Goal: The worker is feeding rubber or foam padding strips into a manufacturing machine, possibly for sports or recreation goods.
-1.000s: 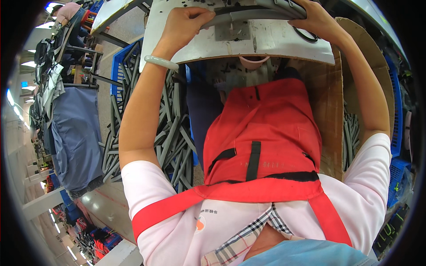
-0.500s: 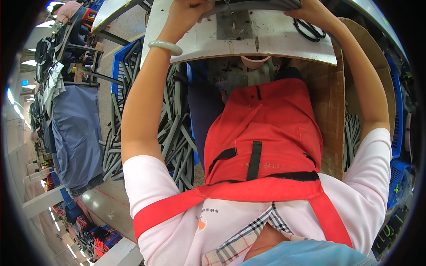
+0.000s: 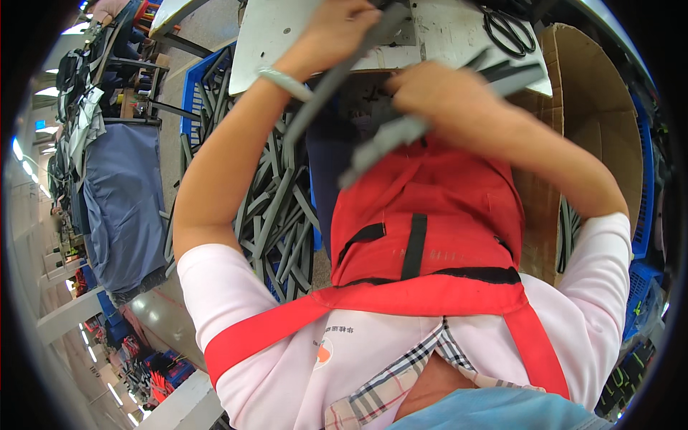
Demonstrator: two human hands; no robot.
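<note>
My left hand [image 3: 337,34] is closed at the near edge of the white worktable [image 3: 265,43], gripping a long grey foam strip [image 3: 322,97] that slants down toward my lap. My right hand [image 3: 448,97], smeared by motion, is wrapped round a bundle of grey strips [image 3: 393,137] above my red apron [image 3: 430,193]. Bundle ends stick out on both sides of that hand; how many it holds I cannot tell. Black-handled scissors [image 3: 509,32] lie at the table's right, beyond the right hand.
To my left, a blue crate [image 3: 190,107] overflows with grey strips [image 3: 276,215]. An open cardboard box [image 3: 595,93] stands on the right beside blue crates [image 3: 641,287]. A blue-grey cloth [image 3: 122,208] hangs farther left.
Both hands have come back from the tabletop toward my body. The right hand has swung left over my lap with the grey strips, while the left has moved slightly right with one strip tilted.
</note>
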